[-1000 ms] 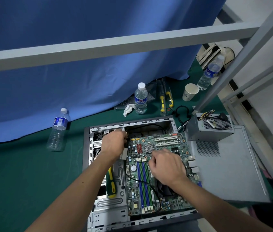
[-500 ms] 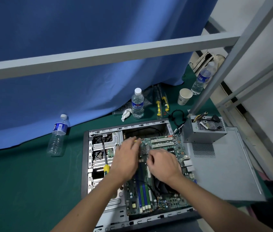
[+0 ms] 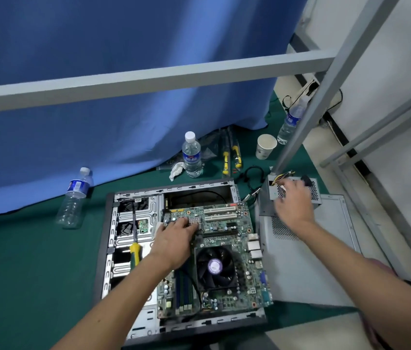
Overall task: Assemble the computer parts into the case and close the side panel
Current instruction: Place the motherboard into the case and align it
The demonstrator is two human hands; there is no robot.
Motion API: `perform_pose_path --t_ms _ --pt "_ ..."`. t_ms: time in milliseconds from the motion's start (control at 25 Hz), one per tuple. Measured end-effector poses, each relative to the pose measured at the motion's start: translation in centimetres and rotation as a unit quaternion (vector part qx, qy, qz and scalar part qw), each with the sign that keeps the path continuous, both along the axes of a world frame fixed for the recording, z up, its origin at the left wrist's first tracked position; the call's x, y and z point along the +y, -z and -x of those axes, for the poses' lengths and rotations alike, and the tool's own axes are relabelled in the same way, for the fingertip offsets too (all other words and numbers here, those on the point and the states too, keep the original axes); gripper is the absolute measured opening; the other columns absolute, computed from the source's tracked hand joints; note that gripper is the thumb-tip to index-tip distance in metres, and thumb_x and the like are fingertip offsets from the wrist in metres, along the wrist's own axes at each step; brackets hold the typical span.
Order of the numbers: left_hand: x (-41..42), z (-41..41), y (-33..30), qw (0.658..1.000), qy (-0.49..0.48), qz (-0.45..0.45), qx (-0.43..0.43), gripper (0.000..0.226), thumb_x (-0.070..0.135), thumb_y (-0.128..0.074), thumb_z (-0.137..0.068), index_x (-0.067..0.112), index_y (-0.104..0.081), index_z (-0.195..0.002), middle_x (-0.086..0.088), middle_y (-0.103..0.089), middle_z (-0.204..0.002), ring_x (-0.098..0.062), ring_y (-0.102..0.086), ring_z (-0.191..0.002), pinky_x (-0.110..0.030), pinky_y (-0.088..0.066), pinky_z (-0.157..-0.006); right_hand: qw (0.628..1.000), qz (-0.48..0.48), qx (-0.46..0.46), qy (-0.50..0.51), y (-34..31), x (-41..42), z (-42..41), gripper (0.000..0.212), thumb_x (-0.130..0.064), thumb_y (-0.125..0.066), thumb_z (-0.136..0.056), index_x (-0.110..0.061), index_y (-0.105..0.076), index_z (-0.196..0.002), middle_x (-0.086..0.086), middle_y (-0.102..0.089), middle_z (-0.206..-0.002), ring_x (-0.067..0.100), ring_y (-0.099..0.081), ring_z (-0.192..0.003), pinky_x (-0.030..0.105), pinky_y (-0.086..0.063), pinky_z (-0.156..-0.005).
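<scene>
Mobo [image 3: 224, 233] sits in the open case [image 3: 108, 248]. Left hand [image 3: 174, 238] lies flat on it w/ loose fingers, prob to steady the board. Right hand [image 3: 291, 200] is well apart, fingers spread over the PSU [image 3: 267, 198] on the side panel [image 3: 325, 248], gripping nothing yet; looks like PSU's next.

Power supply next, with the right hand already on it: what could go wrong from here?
1. The screwdriver lies loose inside the case; it may get trapped or scrape parts once more goes in.
2. The power supply stands on the side panel, with its cables under the right hand; these might snag on lifting.
3. The left hand rests on the motherboard; pressing could flex it.
</scene>
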State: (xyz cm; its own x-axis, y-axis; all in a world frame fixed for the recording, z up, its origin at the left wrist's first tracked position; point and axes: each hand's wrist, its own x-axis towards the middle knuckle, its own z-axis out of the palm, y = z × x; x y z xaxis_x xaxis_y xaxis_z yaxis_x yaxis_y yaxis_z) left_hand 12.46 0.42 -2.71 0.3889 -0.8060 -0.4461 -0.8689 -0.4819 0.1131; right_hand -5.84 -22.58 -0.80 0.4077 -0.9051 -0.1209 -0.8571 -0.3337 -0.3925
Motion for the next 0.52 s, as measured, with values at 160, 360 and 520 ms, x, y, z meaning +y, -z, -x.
perform_pose_path --t_ms 160,360,520 --pt "-1.3 0.4 -0.7 0.999 -0.040 -0.020 0.016 0.059 0.006 -0.043 -0.093 0.028 -0.043 -0.147 -0.007 -0.041 -0.146 -0.029 -0.054 -0.122 -0.043 -0.042 -0.106 0.982 -0.043 0.169 -0.066 1.9 -5.6 4.3 0.063 -0.009 -0.064 -0.090 -0.023 -0.040 -0.146 0.011 -0.034 -0.150 0.035 -0.038 -0.129 0.046 -0.039 -0.106" --pt "-2.0 0.8 -0.7 0.993 -0.109 -0.006 0.052 0.057 0.000 -0.041 -0.092 0.025 -0.051 -0.142 -0.006 -0.041 -0.146 -0.029 -0.056 -0.122 -0.040 -0.045 -0.105 0.971 -0.006 0.181 -0.155 3.4 -7.1 5.5 0.022 0.001 -0.057 -0.091 -0.009 -0.063 -0.109 0.012 -0.061 -0.111 0.027 -0.055 -0.088 0.034 -0.048 -0.078" --pt "-1.9 1.2 -0.9 0.987 -0.141 -0.005 0.074 0.059 -0.003 -0.041 -0.091 0.023 -0.051 -0.142 -0.004 -0.038 -0.148 -0.028 -0.052 -0.126 -0.039 -0.044 -0.107 0.992 -0.053 -0.001 -0.113 2.5 -4.9 5.3 0.018 -0.014 -0.056 -0.098 -0.011 -0.067 -0.113 0.006 -0.063 -0.111 0.021 -0.057 -0.094 0.032 -0.046 -0.086"
